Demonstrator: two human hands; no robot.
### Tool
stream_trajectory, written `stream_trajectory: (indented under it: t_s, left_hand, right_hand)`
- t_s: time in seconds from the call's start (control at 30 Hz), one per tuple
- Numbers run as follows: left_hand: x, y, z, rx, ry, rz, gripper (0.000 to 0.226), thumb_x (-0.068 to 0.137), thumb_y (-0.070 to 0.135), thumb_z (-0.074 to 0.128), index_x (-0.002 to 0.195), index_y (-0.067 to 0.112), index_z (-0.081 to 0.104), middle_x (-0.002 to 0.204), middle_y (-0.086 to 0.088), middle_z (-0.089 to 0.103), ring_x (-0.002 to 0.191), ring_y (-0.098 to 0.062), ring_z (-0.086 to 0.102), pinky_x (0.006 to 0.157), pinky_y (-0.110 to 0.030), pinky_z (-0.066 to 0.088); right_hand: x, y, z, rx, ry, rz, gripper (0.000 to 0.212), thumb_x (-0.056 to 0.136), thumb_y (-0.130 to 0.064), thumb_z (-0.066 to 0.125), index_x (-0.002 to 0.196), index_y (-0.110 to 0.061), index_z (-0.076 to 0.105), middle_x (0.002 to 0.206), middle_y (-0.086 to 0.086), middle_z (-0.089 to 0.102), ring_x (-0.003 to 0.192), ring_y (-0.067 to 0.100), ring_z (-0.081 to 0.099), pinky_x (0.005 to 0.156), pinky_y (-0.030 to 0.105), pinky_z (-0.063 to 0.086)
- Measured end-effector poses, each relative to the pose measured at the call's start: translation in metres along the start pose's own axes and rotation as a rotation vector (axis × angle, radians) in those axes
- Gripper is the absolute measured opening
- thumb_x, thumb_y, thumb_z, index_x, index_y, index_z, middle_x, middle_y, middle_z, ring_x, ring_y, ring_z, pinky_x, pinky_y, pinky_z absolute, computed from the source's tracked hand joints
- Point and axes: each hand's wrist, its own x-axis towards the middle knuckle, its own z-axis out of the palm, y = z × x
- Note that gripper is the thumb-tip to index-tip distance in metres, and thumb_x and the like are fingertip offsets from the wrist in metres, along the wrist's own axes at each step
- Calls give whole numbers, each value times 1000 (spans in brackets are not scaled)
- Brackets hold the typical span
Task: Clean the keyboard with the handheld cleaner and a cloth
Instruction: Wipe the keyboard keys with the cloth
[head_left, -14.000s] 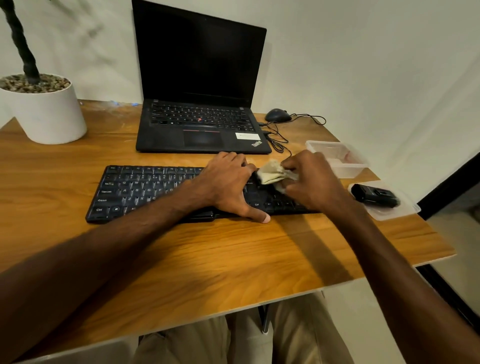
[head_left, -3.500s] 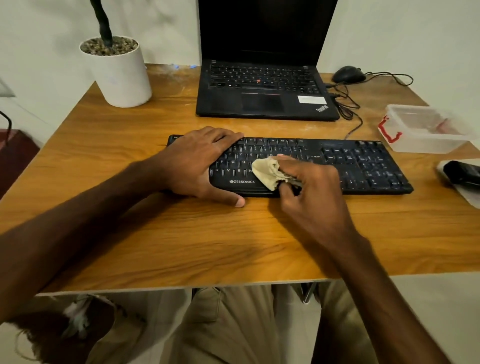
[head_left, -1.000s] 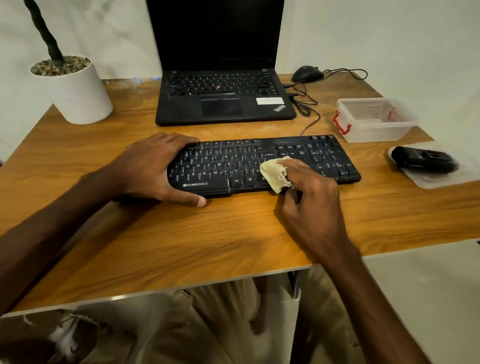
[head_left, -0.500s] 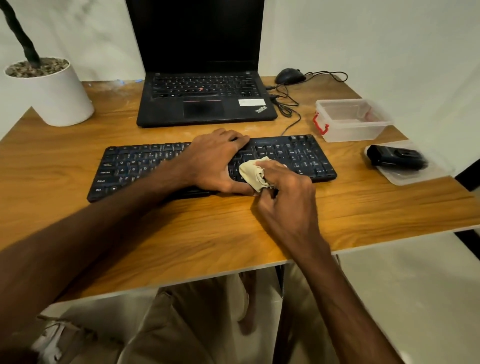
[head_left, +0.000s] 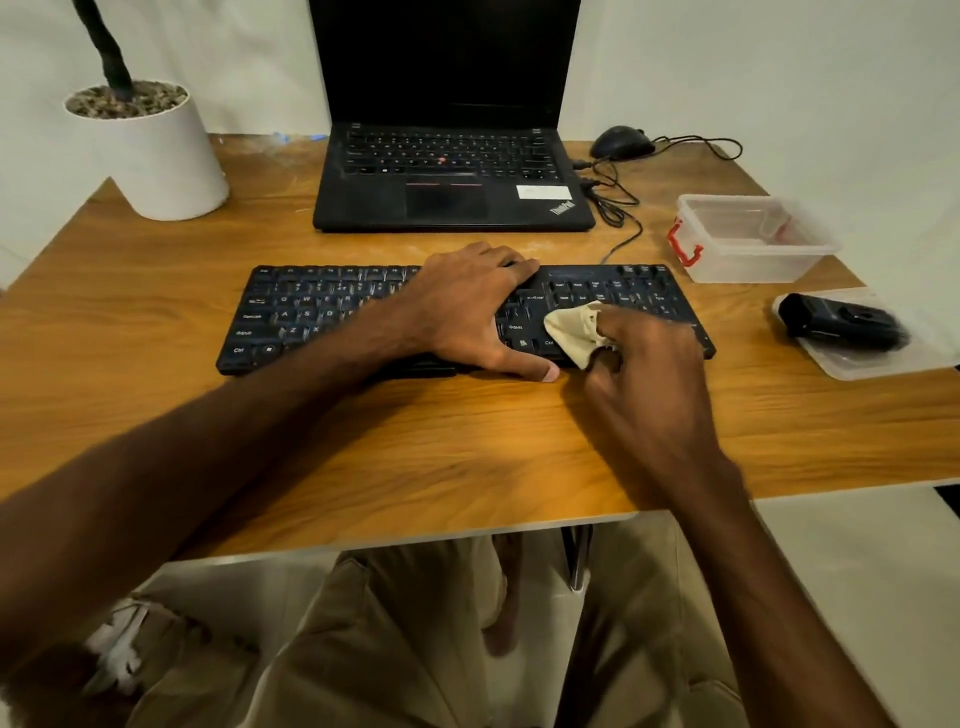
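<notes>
A black keyboard (head_left: 322, 312) lies across the middle of the wooden table (head_left: 363, 441). My left hand (head_left: 467, 306) rests flat over its middle keys, fingers spread to the far edge and thumb at the near edge. My right hand (head_left: 644, 374) pinches a bunched beige cloth (head_left: 574, 332) and presses it on the keys at the keyboard's right part, near the front edge. The black handheld cleaner (head_left: 836, 322) lies on a clear lid (head_left: 883, 358) at the right, apart from both hands.
An open black laptop (head_left: 452, 176) stands behind the keyboard. A black mouse (head_left: 621, 141) and its cable lie to the laptop's right. A clear plastic box (head_left: 753, 239) with a red clip sits at the right. A white plant pot (head_left: 150, 150) stands at the back left.
My right hand has slid the cloth a little to the right along the keyboard's front keys. My left hand stays on the middle keys, where it moved from the left end a second ago.
</notes>
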Motion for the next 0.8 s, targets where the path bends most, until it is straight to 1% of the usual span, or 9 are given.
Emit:
stream_trajectory:
  t_s: [0.13, 0.23, 0.37, 0.5, 0.53, 0.6, 0.63, 0.7, 0.8]
  left_hand:
    - [0, -1, -4, -12, -15, -2, 137, 57, 104, 44, 160, 14, 32, 159, -3, 45, 138, -25, 46, 101, -43, 45]
    - [0, 1, -4, -11, -17, -4, 138, 55, 104, 43, 160, 14, 33, 159, -4, 45, 138, -26, 46, 102, -44, 45]
    - [-1, 2, -4, -18, -22, -9, 136, 58, 104, 43, 160, 15, 32, 160, -4, 43, 139, -26, 45, 103, -47, 44]
    - [-1, 1, -3, -17, -36, -11, 138, 57, 106, 42, 161, 16, 30, 160, -4, 43, 139, -27, 44, 104, -47, 44]
    - [0, 1, -3, -25, -39, -15, 139, 56, 106, 41, 161, 16, 30, 160, -4, 43, 139, -27, 44, 105, -47, 44]
    - [0, 0, -4, -38, -47, -23, 139, 55, 106, 41, 161, 16, 30, 160, -3, 43, 140, -26, 44, 106, -48, 43]
    - [0, 1, -5, -44, -48, -27, 140, 54, 106, 40, 160, 16, 30, 160, -3, 43, 140, -26, 44, 106, -48, 43]
    - [0, 1, -5, -49, -48, -33, 143, 51, 109, 36, 160, 17, 30, 160, -3, 43, 140, -27, 44, 107, -48, 44]
    - [1, 2, -3, -49, -56, -38, 145, 50, 109, 35, 161, 16, 29, 161, -4, 41, 141, -27, 44, 109, -49, 44]
  right_hand:
    - [-13, 1, -11, -26, -30, 21, 41, 81, -1, 66, 121, -8, 73, 112, 9, 76, 83, 17, 68, 71, 19, 49]
    - [-14, 5, -27, -9, -77, 20, 40, 81, -7, 70, 120, -16, 75, 106, 3, 78, 82, 16, 70, 74, 26, 57]
    - [1, 5, -25, 45, 43, 4, 41, 83, 0, 64, 121, -13, 73, 112, 6, 76, 94, 16, 70, 83, 31, 59]
    - [-2, 3, -8, -43, -61, 33, 28, 85, 6, 54, 96, -11, 72, 88, 10, 72, 76, 20, 64, 64, 27, 46]
    - [-6, 5, -8, -44, -59, 38, 30, 84, 5, 54, 102, -10, 74, 94, 12, 74, 79, 23, 66, 67, 27, 49]
    - [-11, 9, -16, -34, -32, 53, 41, 83, 3, 61, 121, -8, 72, 116, 12, 74, 97, 25, 71, 83, 30, 57]
    - [-13, 11, -21, -29, -28, 56, 45, 82, 1, 65, 125, -9, 71, 121, 9, 73, 103, 24, 71, 89, 32, 58]
    - [-15, 17, -29, -13, -51, 55, 46, 79, -2, 69, 122, -14, 74, 120, 5, 74, 104, 21, 71, 92, 35, 58]
    - [-20, 22, -34, -11, -79, 66, 47, 77, -2, 68, 121, -18, 75, 119, 3, 75, 104, 18, 71, 90, 24, 54]
